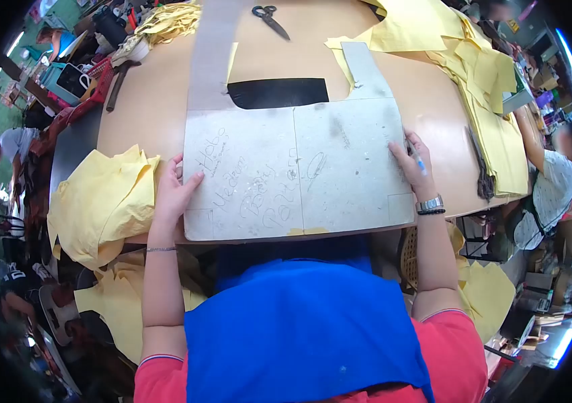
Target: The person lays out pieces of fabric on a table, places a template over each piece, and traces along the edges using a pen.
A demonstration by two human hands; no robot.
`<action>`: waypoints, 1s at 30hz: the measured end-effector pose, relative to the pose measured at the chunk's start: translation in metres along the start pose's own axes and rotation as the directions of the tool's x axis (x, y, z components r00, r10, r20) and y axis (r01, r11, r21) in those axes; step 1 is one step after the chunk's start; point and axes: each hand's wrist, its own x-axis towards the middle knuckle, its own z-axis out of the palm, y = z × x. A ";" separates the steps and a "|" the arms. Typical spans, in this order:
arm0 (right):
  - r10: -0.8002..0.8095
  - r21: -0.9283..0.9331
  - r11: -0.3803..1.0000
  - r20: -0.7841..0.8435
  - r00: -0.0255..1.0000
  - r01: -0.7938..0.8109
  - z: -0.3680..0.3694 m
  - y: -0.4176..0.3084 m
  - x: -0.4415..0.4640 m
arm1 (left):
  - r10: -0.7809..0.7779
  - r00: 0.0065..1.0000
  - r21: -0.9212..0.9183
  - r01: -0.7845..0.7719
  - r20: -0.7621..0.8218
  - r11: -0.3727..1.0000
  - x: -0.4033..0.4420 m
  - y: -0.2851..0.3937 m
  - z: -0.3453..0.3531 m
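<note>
A large grey pattern board (245, 148) with handwriting lies at the table's front edge, its two straps pointing away from me. Yellow fabric (343, 64) shows beside the inner edges of the straps, and a black piece (278, 93) lies in the gap between them. My left hand (180, 187) grips the board's left edge, thumb on top. At the right edge, my right hand (415, 161) has its thumb on the board and also holds a pen (419, 161) among its fingers.
Scissors (272, 22) lie at the back, another dark pair (482, 168) at the right. Yellow fabric (108, 205) is heaped at left, with more fabric (494, 127) along the right edge. A hammer (119, 85) lies back left. A person (551, 185) is at far right.
</note>
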 end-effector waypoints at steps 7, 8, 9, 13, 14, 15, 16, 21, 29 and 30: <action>0.038 -0.407 0.910 -0.120 0.992 -0.084 0.003 0.016 -0.001 | -0.033 0.999 0.328 0.034 -0.009 0.944 0.008 0.002 -0.007; 0.023 -0.424 0.902 -0.132 0.991 -0.077 0.001 0.019 -0.001 | -0.013 1.000 0.375 0.022 -0.024 0.927 0.008 0.000 -0.008; 0.008 -0.440 0.895 -0.143 0.990 -0.071 0.003 0.015 -0.004 | 0.007 0.999 0.422 0.010 -0.039 0.907 0.007 0.002 -0.008; 0.029 -0.458 0.884 -0.155 0.988 -0.098 0.004 0.009 -0.005 | -0.024 0.999 0.477 0.043 -0.046 0.878 0.002 0.014 -0.003; 0.022 -0.468 0.879 -0.158 0.987 -0.094 0.004 0.008 -0.006 | -0.035 0.998 0.485 0.056 -0.054 0.872 0.001 0.017 -0.001; 0.014 -0.478 0.874 -0.161 0.987 -0.090 0.005 0.006 -0.005 | -0.045 0.997 0.494 0.070 -0.061 0.867 0.000 0.019 0.000; 0.006 -0.487 0.869 -0.163 0.987 -0.086 0.005 0.005 -0.005 | -0.044 0.997 0.499 0.068 -0.058 0.864 0.000 0.021 0.000; -0.024 -0.440 0.896 -0.169 0.985 -0.054 0.006 0.021 0.002 | -0.029 0.998 0.524 0.058 -0.064 0.850 0.001 0.021 0.000; -0.113 -0.654 0.756 -0.084 0.990 0.031 0.003 0.010 0.005 | 0.047 0.995 0.654 0.023 -0.091 0.757 0.003 0.021 0.002; -0.079 -0.668 0.744 -0.071 0.994 0.011 0.002 0.000 0.005 | 0.055 0.996 0.689 0.010 -0.072 0.725 0.003 0.022 0.002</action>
